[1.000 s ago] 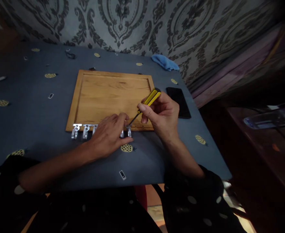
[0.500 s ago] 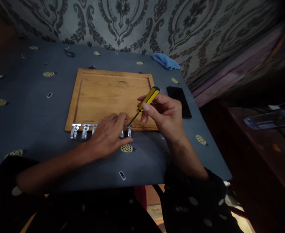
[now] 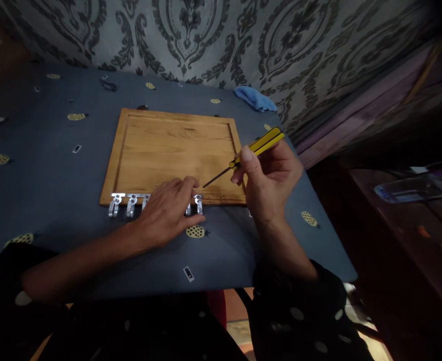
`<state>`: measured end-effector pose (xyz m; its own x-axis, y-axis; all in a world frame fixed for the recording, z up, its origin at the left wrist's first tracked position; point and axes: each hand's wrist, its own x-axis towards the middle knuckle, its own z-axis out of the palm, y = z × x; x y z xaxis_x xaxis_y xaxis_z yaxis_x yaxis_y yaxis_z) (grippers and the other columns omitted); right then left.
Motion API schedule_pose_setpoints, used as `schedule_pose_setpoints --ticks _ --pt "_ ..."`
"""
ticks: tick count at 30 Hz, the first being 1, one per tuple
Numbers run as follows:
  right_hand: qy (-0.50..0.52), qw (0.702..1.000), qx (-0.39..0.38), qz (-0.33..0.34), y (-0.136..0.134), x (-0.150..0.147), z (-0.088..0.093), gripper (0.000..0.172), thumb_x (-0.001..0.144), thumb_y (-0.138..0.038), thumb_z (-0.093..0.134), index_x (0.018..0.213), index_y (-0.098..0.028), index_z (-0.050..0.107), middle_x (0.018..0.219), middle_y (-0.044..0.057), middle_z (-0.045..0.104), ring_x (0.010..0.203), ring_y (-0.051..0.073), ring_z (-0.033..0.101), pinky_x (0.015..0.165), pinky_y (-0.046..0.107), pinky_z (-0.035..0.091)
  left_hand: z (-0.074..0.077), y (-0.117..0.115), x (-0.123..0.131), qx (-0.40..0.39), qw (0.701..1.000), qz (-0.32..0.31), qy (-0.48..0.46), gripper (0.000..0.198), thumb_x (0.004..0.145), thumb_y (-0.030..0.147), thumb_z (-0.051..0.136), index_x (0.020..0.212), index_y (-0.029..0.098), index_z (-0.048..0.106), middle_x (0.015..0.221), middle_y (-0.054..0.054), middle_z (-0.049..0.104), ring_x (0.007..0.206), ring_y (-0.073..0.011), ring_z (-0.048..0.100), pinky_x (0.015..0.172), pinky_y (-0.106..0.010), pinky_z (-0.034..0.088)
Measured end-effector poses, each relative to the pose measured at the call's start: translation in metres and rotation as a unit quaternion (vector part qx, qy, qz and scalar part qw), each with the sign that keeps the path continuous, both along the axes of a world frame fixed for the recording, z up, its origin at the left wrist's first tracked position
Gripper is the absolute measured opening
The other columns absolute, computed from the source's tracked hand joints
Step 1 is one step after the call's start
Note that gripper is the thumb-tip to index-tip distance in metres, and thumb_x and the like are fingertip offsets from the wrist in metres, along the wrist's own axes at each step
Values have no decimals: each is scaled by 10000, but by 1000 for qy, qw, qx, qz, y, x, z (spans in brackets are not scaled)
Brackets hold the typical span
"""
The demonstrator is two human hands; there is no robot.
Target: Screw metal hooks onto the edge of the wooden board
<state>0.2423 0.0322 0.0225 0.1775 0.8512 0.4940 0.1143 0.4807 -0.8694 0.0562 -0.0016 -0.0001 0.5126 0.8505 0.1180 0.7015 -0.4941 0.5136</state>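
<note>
A wooden panel (image 3: 175, 145) with a raised frame lies flat on the table. Along its near edge runs a metal hook rail (image 3: 118, 195), its silver hooks hanging over the edge. My left hand (image 3: 168, 213) is closed over the middle of this rail, fingers bent on the wood and thumb stretched along the near side; several hooks are hidden under it. In my right hand (image 3: 269, 175) is a screwdriver (image 3: 264, 144) with a yellow and black handle. Its tip is up and to the right of the rail's right end hook (image 3: 198, 203), apart from it.
The table (image 3: 130, 271) has a blue-grey cover printed with pineapples. A blue cloth (image 3: 256, 99) lies at the back right, and a small dark object (image 3: 109, 85) at the back left. Patterned fabric (image 3: 190, 35) rises behind. Clear packaging (image 3: 401, 188) sits on a surface to the right.
My right hand has drawn the screwdriver away from the right end hook, up and to the right, and its handle has tipped lower. My left hand stays on the rail.
</note>
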Motion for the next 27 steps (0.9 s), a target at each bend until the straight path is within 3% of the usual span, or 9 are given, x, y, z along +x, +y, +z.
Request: schedule_pose_setpoints --ticks 6,19,27 --pt "-30 998 -29 49 -4 -3 2 372 768 -466 835 709 -234 550 635 -67 572 419 61 519 363 203 434 -1 1 0 -10 1000 5 10 516 817 342 815 1149 208 443 1116 -94 662 1062 -312 647 908 -465 519" --pt "-58 994 -40 83 -2 -5 -2 353 763 -406 849 705 -229 550 604 -85 523 428 64 533 371 193 439 -1 2 1 -14 1000 8 -3 488 798 317 823 1107 220 457 1067 -60 670 1011 -287 653 879 -440 514" --pt "-44 978 -88 186 -2 5 5 300 825 -482 787 984 -239 712 810 -32 716 469 61 587 481 228 527 -2 2 0 -5 1000 -3 -3 466 821 343 809 1094 207 457 1076 -72 662 1012 -286 642 865 -428 508"
